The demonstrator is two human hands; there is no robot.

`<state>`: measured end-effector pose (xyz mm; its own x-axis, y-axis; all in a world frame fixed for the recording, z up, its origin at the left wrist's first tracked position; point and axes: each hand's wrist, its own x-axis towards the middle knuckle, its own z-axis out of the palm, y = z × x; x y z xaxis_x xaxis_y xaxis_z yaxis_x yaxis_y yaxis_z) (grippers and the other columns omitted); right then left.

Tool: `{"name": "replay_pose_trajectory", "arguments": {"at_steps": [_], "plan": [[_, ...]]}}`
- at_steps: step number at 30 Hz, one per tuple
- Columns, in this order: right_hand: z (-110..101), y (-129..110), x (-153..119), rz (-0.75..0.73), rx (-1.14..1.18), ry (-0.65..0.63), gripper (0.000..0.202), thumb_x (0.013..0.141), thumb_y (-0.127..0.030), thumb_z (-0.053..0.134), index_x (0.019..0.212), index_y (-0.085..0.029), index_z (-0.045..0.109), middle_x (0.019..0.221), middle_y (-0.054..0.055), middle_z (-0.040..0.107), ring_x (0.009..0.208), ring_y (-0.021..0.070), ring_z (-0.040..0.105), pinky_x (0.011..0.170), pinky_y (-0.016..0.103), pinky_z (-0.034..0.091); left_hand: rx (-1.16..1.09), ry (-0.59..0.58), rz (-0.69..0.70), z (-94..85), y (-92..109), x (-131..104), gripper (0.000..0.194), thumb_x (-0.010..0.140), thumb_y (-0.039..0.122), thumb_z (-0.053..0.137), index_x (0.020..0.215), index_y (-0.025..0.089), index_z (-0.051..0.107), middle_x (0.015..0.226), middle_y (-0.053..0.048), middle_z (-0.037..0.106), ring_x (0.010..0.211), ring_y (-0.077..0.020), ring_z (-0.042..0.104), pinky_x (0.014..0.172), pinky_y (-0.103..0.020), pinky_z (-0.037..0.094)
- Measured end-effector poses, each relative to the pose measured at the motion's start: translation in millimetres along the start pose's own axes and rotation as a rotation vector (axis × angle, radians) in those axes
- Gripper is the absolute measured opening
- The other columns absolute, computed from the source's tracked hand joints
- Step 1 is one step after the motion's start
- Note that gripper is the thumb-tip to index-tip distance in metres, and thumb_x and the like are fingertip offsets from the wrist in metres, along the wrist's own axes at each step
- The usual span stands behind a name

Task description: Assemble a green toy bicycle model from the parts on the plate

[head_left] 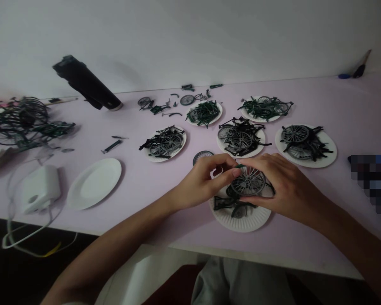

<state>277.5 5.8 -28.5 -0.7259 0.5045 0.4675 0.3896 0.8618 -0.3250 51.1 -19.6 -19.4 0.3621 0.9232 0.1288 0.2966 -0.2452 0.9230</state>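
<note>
My right hand (282, 186) curves round a grey spoked toy wheel (248, 181), thumb below and fingers above, holding it over a white paper plate (241, 223). At the wheel's upper left edge, my left hand (209, 178) pinches a small dark green piece (240, 166) between thumb and forefinger. Dark bicycle parts (221, 203) and another wheel (240, 211) lie on the plate under my hands. Just behind my left hand, a loose wheel (203, 157) rests on the table, partly covered.
Several plates of bicycle parts, one a plate (332, 154) at right, stand behind my hands. A bare plate (95, 184), a white power adapter (42, 188) with cables, and a small screwdriver (120, 137) are at left. A black cylinder (92, 84) stands behind, near toy bicycles (25, 118).
</note>
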Motion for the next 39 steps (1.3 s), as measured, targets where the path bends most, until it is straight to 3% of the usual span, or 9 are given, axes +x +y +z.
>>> {"name": "replay_pose_trajectory", "arguments": {"at_steps": [10, 21, 28, 39], "plan": [[-0.4, 2.0, 1.8, 0.044, -0.030, 0.128, 0.057, 0.081, -0.032, 0.078, 0.127, -0.020, 0.049, 0.115, 0.012, 0.068, 0.107, 0.0307, 0.067, 0.090, 0.047, 0.056, 0.074, -0.056, 0.015, -0.3, 0.7, 0.9, 0.025, 0.098, 0.034, 0.056, 0.081, 0.016, 0.057, 0.072, 0.002, 0.052, 0.068, -0.0096, 0.046, 0.063, -0.022, 0.038], [0.5, 1.7, 1.6, 0.075, -0.033, 0.096, 0.057, 0.078, -0.033, 0.080, 0.126, -0.024, 0.049, 0.114, 0.010, 0.068, 0.103, 0.0308, 0.068, 0.087, 0.047, 0.056, 0.043, -0.087, -0.026, 0.5, 3.0, 0.6, 0.026, 0.098, 0.035, 0.054, 0.080, 0.016, 0.057, 0.072, 0.002, 0.050, 0.066, -0.0098, 0.045, 0.060, -0.022, 0.036], [-1.2, -0.8, 1.9, -0.005, 0.002, -0.012, 0.055, 0.085, -0.028, 0.075, 0.132, -0.020, 0.047, 0.123, 0.011, 0.067, 0.116, 0.0277, 0.063, 0.097, 0.042, 0.051, -0.002, -0.123, -0.028, 0.6, 2.7, -0.4, 0.026, 0.100, 0.034, 0.053, 0.082, 0.016, 0.055, 0.072, 0.003, 0.048, 0.065, -0.0092, 0.043, 0.060, -0.023, 0.034], [-1.7, 0.3, 1.7, -0.001, -0.075, 0.081, 0.047, 0.082, -0.032, 0.077, 0.119, -0.015, 0.053, 0.109, 0.012, 0.069, 0.105, 0.0278, 0.066, 0.092, 0.040, 0.052, -0.010, -0.162, -0.018, 1.1, 4.6, 0.7, 0.021, 0.098, 0.031, 0.057, 0.083, 0.016, 0.057, 0.070, 0.003, 0.052, 0.065, -0.0089, 0.045, 0.062, -0.023, 0.035]]}}
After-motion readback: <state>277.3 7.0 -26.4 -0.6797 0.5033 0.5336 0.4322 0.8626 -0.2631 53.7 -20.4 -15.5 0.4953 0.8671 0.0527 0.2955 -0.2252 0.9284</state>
